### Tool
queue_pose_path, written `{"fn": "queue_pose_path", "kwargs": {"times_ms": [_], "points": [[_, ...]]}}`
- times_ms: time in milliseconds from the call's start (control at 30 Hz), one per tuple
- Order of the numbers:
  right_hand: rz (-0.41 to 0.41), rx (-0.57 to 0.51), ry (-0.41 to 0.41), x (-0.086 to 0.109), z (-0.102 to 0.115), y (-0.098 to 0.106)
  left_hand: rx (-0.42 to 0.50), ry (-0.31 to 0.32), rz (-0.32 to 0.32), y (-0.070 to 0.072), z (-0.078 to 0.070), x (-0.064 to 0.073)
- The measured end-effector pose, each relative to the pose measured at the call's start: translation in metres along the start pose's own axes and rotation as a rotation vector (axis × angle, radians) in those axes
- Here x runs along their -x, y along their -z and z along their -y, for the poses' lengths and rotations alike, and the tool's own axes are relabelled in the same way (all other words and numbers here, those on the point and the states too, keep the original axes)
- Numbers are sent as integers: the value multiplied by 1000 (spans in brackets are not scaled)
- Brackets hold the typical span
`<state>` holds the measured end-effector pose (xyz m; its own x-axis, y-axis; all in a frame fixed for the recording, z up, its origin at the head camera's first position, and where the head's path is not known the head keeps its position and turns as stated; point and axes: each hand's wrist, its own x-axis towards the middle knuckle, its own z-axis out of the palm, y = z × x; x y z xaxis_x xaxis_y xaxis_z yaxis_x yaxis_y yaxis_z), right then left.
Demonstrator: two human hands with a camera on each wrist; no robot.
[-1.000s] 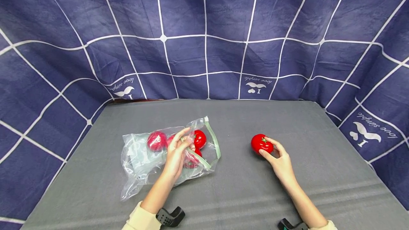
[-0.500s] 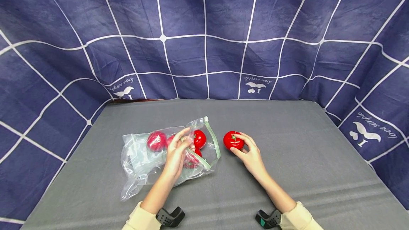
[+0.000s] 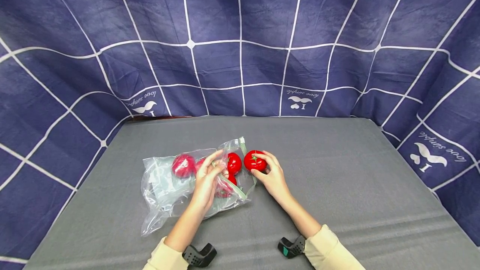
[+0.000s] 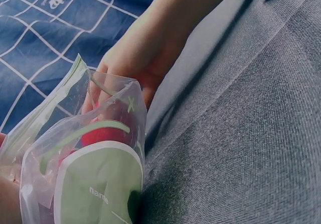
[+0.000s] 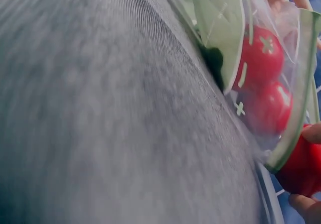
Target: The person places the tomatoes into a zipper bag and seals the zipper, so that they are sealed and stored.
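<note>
A clear zip bag (image 3: 168, 184) with a pale green zip edge lies on the table, its mouth towards the right. Inside sit several red tomatoes (image 3: 183, 166), some partly behind my left hand (image 3: 207, 178). That hand grips the bag's upper film near the mouth, holding it raised. With thumb and fingers, my right hand (image 3: 273, 176) holds another red tomato (image 3: 255, 161), stem upward, right at the bag's mouth. In the right wrist view this tomato (image 5: 301, 169) is beside the green zip edge (image 5: 296, 108); whether it has passed inside is hard to tell.
The grey cloth-covered table (image 3: 356, 178) spreads around the bag. A blue curtain (image 3: 262, 66) with white grid lines hangs behind it and along both sides. Black wrist devices (image 3: 200, 255) sit near both sleeves.
My right hand has carried the tomato leftward, from well right of the bag up to its mouth. The left hand and the bag stay almost still.
</note>
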<state>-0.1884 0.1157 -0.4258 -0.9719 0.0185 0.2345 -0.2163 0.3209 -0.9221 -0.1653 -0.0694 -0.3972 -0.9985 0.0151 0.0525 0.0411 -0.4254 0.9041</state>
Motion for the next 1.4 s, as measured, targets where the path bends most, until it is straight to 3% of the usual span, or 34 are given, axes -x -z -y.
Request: {"fn": "queue_pose_path", "kwargs": {"times_ms": [300,600,900,1033,1233,1400], "points": [[8,14,31,1,-7,-19,14,7,-6,-2,0,1],[82,-23,71,14,29,-23,16,8,-7,-3,0,1],[100,-80,64,14,32,-29,19,26,-12,-5,0,1],[111,-71,88,13,30,-31,15,27,-5,-4,0,1],[153,-6,164,6,0,-37,8,34,6,-4,-1,1],[190,122,215,3,-7,-34,14,32,-1,-5,-1,0]]}}
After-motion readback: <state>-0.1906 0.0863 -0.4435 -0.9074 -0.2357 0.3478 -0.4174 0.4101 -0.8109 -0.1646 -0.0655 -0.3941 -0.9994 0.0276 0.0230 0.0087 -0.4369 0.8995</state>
